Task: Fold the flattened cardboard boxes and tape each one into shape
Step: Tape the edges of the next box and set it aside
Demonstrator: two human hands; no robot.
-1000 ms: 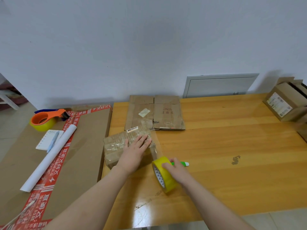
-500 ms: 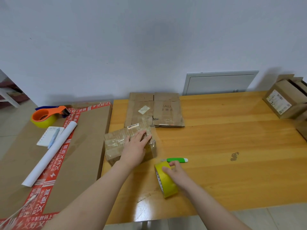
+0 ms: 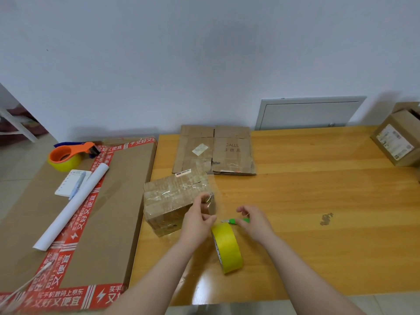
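Box (image 3: 172, 194) folded, tape (image 3: 227, 246) seemingly uncut — left hand (image 3: 197, 218) grip clamps its corner, right hand (image 3: 255, 220) grip slack over cutter (image 3: 232, 221); flats (image 3: 231, 151) remain.

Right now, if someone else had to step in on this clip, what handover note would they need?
Left hand: fingers curled over the near right corner of the small box, where clear tape runs off it.
Right hand: over the green cutter; grip unclear.
Yellow tape roll: on edge on the table, beside the box, not held.
Done: this box is folded and heavily taped.
Left: probably cut the strip, then fold and tape the flattened boxes at the far edge.
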